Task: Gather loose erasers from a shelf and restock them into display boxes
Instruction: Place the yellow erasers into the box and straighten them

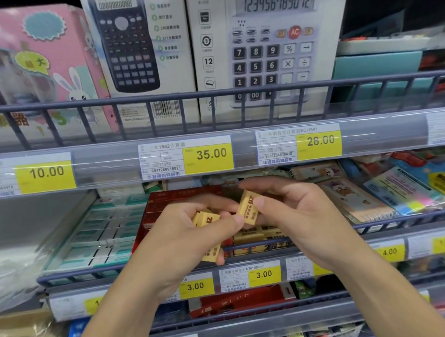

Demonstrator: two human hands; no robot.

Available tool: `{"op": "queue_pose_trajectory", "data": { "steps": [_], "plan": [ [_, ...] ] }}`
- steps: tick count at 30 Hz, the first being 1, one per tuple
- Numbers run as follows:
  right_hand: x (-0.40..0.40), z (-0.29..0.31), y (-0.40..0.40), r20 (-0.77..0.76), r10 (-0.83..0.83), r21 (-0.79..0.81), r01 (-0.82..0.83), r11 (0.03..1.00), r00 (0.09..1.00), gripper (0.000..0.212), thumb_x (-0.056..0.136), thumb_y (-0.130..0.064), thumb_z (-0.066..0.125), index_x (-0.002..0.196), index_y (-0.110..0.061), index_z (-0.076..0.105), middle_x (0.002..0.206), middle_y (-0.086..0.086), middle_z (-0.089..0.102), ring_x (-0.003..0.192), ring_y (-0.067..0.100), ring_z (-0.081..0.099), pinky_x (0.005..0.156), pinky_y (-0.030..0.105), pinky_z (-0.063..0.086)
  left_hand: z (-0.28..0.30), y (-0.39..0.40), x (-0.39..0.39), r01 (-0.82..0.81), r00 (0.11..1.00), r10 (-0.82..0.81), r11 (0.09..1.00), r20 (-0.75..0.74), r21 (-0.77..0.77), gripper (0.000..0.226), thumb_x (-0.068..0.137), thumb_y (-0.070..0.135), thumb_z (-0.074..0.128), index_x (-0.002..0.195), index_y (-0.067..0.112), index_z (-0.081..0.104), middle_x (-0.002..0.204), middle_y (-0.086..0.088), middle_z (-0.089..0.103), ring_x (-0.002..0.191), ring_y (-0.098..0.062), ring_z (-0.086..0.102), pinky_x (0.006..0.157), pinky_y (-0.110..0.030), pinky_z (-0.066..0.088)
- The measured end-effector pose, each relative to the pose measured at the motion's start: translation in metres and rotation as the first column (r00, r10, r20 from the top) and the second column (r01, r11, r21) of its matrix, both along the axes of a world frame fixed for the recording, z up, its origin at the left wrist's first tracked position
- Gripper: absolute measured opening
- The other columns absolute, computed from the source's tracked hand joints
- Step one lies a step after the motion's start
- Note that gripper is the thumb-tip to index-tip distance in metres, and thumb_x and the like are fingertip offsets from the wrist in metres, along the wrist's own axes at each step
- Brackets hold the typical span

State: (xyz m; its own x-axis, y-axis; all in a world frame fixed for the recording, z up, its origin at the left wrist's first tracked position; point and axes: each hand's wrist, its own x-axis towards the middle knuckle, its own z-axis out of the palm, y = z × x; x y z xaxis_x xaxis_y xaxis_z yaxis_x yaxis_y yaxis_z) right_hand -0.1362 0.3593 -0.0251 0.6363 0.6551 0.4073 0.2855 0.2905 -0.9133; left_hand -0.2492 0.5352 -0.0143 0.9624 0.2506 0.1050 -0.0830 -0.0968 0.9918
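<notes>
My left hand (178, 233) is closed around several yellow 2B erasers (206, 219), with one sticking out below the palm. Touching its fingertips, my right hand (291, 211) pinches a single yellow eraser (248, 206), held upright between thumb and fingers. Both hands hover over a red display box (166, 208) on the middle shelf. More yellow erasers (257, 238) lie in the box's front part, behind the shelf rail.
A box of white and teal erasers (100, 235) stands left of the red box. Notebooks and colourful packs (389, 192) fill the shelf to the right. Calculator boxes (268, 45) stand on the shelf above. Grey wire rails (402, 225) with price tags front each shelf.
</notes>
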Motion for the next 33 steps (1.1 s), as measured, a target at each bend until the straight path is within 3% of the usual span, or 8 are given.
{"op": "queue_pose_trajectory", "data": {
  "steps": [5, 8, 11, 13, 17, 22, 26, 33],
  "plan": [
    [0.015, 0.003, -0.009, -0.086, -0.131, -0.043, 0.127, 0.991, 0.988, 0.024, 0.091, -0.005, 0.056, 0.114, -0.011, 0.061, 0.089, 0.009, 0.074, 0.078, 0.038, 0.074, 0.063, 0.040, 0.056, 0.003, 0.005, 0.007, -0.101, 0.995, 0.102, 0.994, 0.017, -0.031, 0.008, 0.082, 0.015, 0.085, 0.083, 0.022, 0.080, 0.071, -0.006, 0.070, 0.047, -0.024, 0.057, 0.046, -0.026, 0.048],
    [0.032, 0.008, -0.020, 0.105, -0.307, -0.258, 0.324, 0.910, 0.946, 0.026, 0.084, -0.026, 0.062, 0.108, -0.031, 0.070, 0.069, 0.009, 0.068, 0.069, 0.016, 0.072, 0.069, 0.044, 0.048, 0.006, 0.005, 0.011, -0.155, 0.986, 0.161, 0.980, 0.046, -0.122, 0.021, 0.091, 0.008, 0.071, 0.074, 0.017, 0.079, 0.075, -0.007, 0.071, 0.058, -0.026, 0.060, 0.041, -0.028, 0.046],
    [0.045, 0.013, -0.027, 0.220, -0.350, -0.356, 0.409, 0.840, 0.911, 0.016, 0.085, -0.031, 0.074, 0.099, -0.037, 0.072, 0.086, -0.012, 0.075, 0.083, 0.006, 0.071, 0.081, 0.034, 0.054, 0.012, 0.003, 0.015, -0.170, 0.982, 0.182, 0.969, 0.056, -0.178, 0.018, 0.083, 0.022, 0.080, 0.065, 0.021, 0.079, 0.071, 0.000, 0.070, 0.056, -0.015, 0.063, 0.037, -0.024, 0.043],
    [0.049, 0.015, -0.028, 0.290, -0.313, -0.423, 0.415, 0.805, 0.904, 0.016, 0.086, -0.027, 0.077, 0.097, -0.037, 0.071, 0.093, -0.019, 0.075, 0.087, 0.002, 0.069, 0.085, 0.030, 0.056, 0.013, 0.004, 0.016, -0.156, 0.984, 0.166, 0.976, 0.057, -0.149, 0.017, 0.069, 0.034, 0.083, 0.062, 0.020, 0.076, 0.064, 0.000, 0.067, 0.046, -0.017, 0.058, 0.036, -0.022, 0.040],
    [0.050, 0.015, -0.023, 0.526, -0.101, -0.643, 0.473, 0.603, 0.844, 0.009, 0.089, -0.040, 0.072, 0.092, -0.049, 0.069, 0.083, -0.023, 0.070, 0.060, -0.008, 0.060, 0.052, 0.010, 0.042, 0.009, 0.007, 0.019, -0.131, 0.990, 0.136, 0.986, 0.041, -0.107, 0.025, 0.061, 0.034, 0.087, 0.062, 0.017, 0.068, 0.062, -0.007, 0.066, 0.038, -0.020, 0.042, 0.041, -0.020, 0.038],
    [0.051, 0.015, -0.022, 0.631, 0.108, -0.713, 0.520, 0.470, 0.768, 0.029, 0.093, -0.047, 0.063, 0.121, -0.054, 0.060, 0.119, -0.026, 0.052, 0.100, 0.001, 0.054, 0.085, 0.019, 0.045, 0.004, 0.012, 0.023, -0.125, 0.990, 0.130, 0.988, 0.053, -0.088, 0.023, 0.072, 0.015, 0.088, 0.068, 0.014, 0.065, 0.056, -0.008, 0.055, 0.048, -0.019, 0.046, 0.054, -0.022, 0.044],
    [0.052, 0.012, -0.021, 0.654, 0.141, -0.702, 0.526, 0.481, 0.743, 0.034, 0.095, -0.039, 0.062, 0.127, -0.050, 0.061, 0.120, -0.027, 0.042, 0.114, 0.005, 0.050, 0.101, 0.024, 0.040, 0.002, 0.015, 0.024, -0.129, 0.990, 0.135, 0.982, 0.043, -0.135, 0.024, 0.085, -0.011, 0.071, 0.074, 0.009, 0.064, 0.057, -0.005, 0.056, 0.050, -0.017, 0.050, 0.055, -0.023, 0.048],
    [0.058, 0.005, -0.014, 0.640, 0.079, -0.681, 0.517, 0.518, 0.764, 0.027, 0.093, -0.037, 0.067, 0.118, -0.048, 0.069, 0.111, -0.032, 0.042, 0.105, 0.001, 0.050, 0.088, 0.015, 0.034, 0.006, 0.018, 0.019, -0.040, 0.998, 0.049, 0.975, 0.035, -0.217, 0.021, 0.088, -0.017, 0.062, 0.084, 0.003, 0.066, 0.067, -0.010, 0.062, 0.058, -0.016, 0.062, 0.065, -0.021, 0.058]
  ]
}}
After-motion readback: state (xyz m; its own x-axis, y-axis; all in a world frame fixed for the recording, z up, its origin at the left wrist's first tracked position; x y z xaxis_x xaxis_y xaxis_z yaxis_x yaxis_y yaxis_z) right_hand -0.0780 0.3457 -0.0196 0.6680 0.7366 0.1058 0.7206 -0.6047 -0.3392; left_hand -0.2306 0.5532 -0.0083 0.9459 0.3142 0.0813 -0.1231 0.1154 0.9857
